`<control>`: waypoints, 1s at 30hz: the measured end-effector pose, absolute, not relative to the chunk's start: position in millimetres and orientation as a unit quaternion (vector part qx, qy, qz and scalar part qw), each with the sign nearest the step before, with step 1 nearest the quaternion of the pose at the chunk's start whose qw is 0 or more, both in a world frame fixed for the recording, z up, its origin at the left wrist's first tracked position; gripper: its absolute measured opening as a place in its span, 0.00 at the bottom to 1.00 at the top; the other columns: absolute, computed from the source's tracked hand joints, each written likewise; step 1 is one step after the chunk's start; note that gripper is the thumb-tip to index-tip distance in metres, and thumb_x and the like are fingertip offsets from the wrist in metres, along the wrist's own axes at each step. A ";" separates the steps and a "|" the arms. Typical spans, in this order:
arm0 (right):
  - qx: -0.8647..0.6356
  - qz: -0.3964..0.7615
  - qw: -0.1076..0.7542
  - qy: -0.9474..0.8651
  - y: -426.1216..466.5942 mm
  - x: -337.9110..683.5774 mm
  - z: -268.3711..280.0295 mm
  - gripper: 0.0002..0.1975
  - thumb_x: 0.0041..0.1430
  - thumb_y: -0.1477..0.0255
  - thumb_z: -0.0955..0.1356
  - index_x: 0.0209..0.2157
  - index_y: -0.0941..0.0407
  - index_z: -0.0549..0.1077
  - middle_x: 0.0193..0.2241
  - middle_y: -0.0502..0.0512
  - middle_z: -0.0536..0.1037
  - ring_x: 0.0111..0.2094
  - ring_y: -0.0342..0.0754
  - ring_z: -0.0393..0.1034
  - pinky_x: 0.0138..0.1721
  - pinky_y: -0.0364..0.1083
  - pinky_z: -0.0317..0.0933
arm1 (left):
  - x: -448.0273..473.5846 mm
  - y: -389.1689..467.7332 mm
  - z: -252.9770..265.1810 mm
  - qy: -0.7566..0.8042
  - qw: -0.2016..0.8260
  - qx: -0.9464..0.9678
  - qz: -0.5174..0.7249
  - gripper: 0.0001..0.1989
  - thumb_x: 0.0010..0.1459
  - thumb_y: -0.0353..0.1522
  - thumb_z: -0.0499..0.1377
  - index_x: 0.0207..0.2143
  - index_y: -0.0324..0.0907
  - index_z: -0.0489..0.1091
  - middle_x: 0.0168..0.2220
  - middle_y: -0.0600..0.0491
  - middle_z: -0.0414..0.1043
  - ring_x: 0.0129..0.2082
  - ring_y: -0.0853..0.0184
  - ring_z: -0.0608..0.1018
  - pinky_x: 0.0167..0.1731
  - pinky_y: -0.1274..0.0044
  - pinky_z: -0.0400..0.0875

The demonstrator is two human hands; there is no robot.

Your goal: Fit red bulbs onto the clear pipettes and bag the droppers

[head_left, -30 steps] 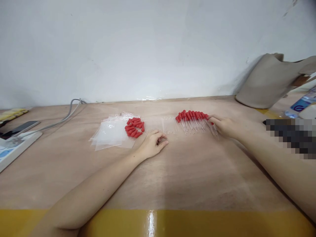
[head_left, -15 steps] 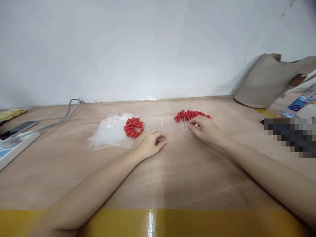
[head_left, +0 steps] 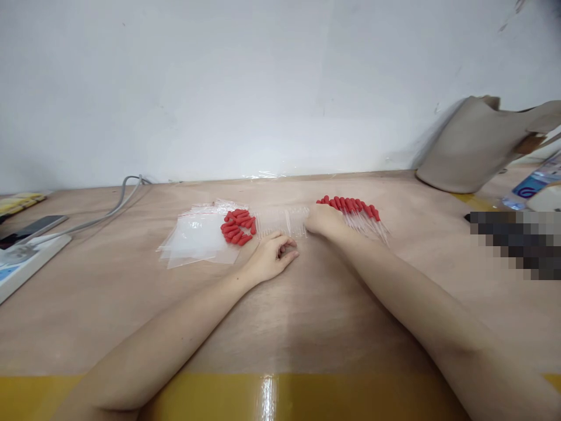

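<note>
My left hand (head_left: 272, 257) rests on its side on the wooden table, fingers loosely bent, the thumb apart from them and nothing visible between. Just left of it lie a pile of red rubber bulbs (head_left: 236, 226) and a stack of clear zip bags (head_left: 197, 234). A row of thin clear tubes (head_left: 280, 221) spreads beyond my left hand. My right hand (head_left: 324, 219) is at the right end of that row, its fingertips hidden behind the back of the hand. Right of it lie assembled droppers (head_left: 359, 213), several red-bulbed clear tubes side by side.
A grey-beige bag (head_left: 464, 146) stands at the back right, near a plastic bottle (head_left: 530, 184). On the left are a power strip (head_left: 35, 263) with a grey cable (head_left: 100, 216) and a phone-like dark object (head_left: 37, 228). A white wall (head_left: 263, 88) closes the back.
My right hand has moved left from the droppers to the end of the clear tubes, uncovering more of the droppers. My left hand has stayed in place.
</note>
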State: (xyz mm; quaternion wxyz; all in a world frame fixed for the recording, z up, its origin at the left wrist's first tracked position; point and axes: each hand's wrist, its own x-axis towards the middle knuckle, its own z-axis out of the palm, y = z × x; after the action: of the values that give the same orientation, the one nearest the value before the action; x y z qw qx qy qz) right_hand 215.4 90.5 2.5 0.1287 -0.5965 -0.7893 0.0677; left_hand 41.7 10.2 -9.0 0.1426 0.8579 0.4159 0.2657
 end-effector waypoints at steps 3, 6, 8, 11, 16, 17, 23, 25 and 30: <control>-0.677 0.060 0.110 -0.725 83.0 214.8 9.7 0.12 0.51 0.74 0.62 0.35 0.63 0.73 0.33 0.70 0.75 0.35 0.60 0.71 0.29 0.51 0.61 | 39.8 10.0 -10.3 0.424 0.124 0.858 0.261 0.07 0.54 0.33 0.57 0.35 0.42 0.70 0.31 0.54 0.67 0.28 0.71 0.70 0.30 0.78 0.66; -0.693 0.032 0.122 -0.710 63.6 215.7 18.0 0.12 0.54 0.72 0.60 0.34 0.62 0.73 0.32 0.68 0.75 0.33 0.58 0.70 0.28 0.50 0.59 | 31.7 15.6 -8.1 0.456 0.029 0.847 0.273 0.07 0.55 0.34 0.55 0.35 0.42 0.70 0.35 0.51 0.68 0.36 0.65 0.70 0.36 0.74 0.65; -0.654 -0.026 0.148 -0.742 46.3 220.0 19.1 0.12 0.57 0.70 0.59 0.33 0.61 0.71 0.30 0.66 0.74 0.31 0.55 0.69 0.29 0.49 0.57 | 22.9 23.3 -4.3 0.496 -0.065 0.822 0.271 0.07 0.56 0.35 0.54 0.33 0.41 0.70 0.35 0.49 0.68 0.39 0.60 0.68 0.40 0.70 0.62; -0.502 -0.156 0.186 -0.830 20.0 232.3 10.9 0.11 0.60 0.71 0.58 0.32 0.59 0.70 0.31 0.63 0.74 0.32 0.52 0.66 0.35 0.50 0.55 | 9.6 36.4 1.7 0.565 -0.160 0.776 0.229 0.10 0.55 0.37 0.54 0.33 0.41 0.70 0.37 0.46 0.68 0.41 0.56 0.67 0.41 0.67 0.59; -0.324 -0.236 0.211 -0.892 -5.9 253.9 -13.4 0.15 0.61 0.80 0.55 0.31 0.57 0.70 0.26 0.54 0.72 0.30 0.46 0.62 0.41 0.48 0.52 | -1.4 49.0 2.4 0.618 -0.200 0.742 0.164 0.17 0.55 0.43 0.51 0.31 0.40 0.71 0.38 0.42 0.68 0.42 0.52 0.66 0.41 0.64 0.57; -0.311 -0.233 0.220 -0.895 -7.4 256.7 -17.1 0.15 0.60 0.81 0.55 0.33 0.57 0.71 0.26 0.54 0.72 0.30 0.46 0.62 0.41 0.47 0.52 | -2.0 50.1 1.5 0.623 -0.200 0.740 0.157 0.17 0.55 0.43 0.51 0.31 0.40 0.71 0.38 0.41 0.68 0.42 0.51 0.66 0.41 0.64 0.57; -0.295 -0.208 0.269 -0.893 -5.1 262.8 -25.1 0.16 0.59 0.81 0.56 0.43 0.59 0.70 0.31 0.56 0.74 0.32 0.47 0.63 0.36 0.46 0.54 | -3.0 52.8 -1.2 0.643 -0.202 0.726 0.136 0.16 0.55 0.39 0.50 0.31 0.37 0.71 0.38 0.39 0.68 0.42 0.51 0.66 0.40 0.65 0.58; -0.303 -0.204 0.268 -0.892 -4.7 263.1 -24.6 0.15 0.58 0.81 0.57 0.41 0.59 0.70 0.30 0.56 0.73 0.32 0.47 0.62 0.36 0.46 0.54 | -3.7 53.1 -1.1 0.644 -0.206 0.725 0.129 0.16 0.55 0.38 0.49 0.31 0.36 0.71 0.38 0.38 0.68 0.42 0.51 0.66 0.40 0.65 0.58; -0.323 -0.184 0.269 -0.888 -4.2 263.5 -26.0 0.12 0.57 0.80 0.58 0.38 0.58 0.70 0.31 0.57 0.73 0.32 0.48 0.63 0.36 0.46 0.55 | -4.5 52.4 2.5 0.632 -0.219 0.729 0.145 0.13 0.55 0.37 0.50 0.29 0.37 0.69 0.36 0.40 0.68 0.41 0.51 0.67 0.39 0.65 0.58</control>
State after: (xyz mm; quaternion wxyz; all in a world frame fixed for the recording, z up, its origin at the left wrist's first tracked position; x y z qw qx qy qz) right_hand 263.5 -4.2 -26.0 0.2692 -0.3234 -0.8883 -0.1840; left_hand -4.5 52.4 2.5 -0.2186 0.7289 0.6323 0.1454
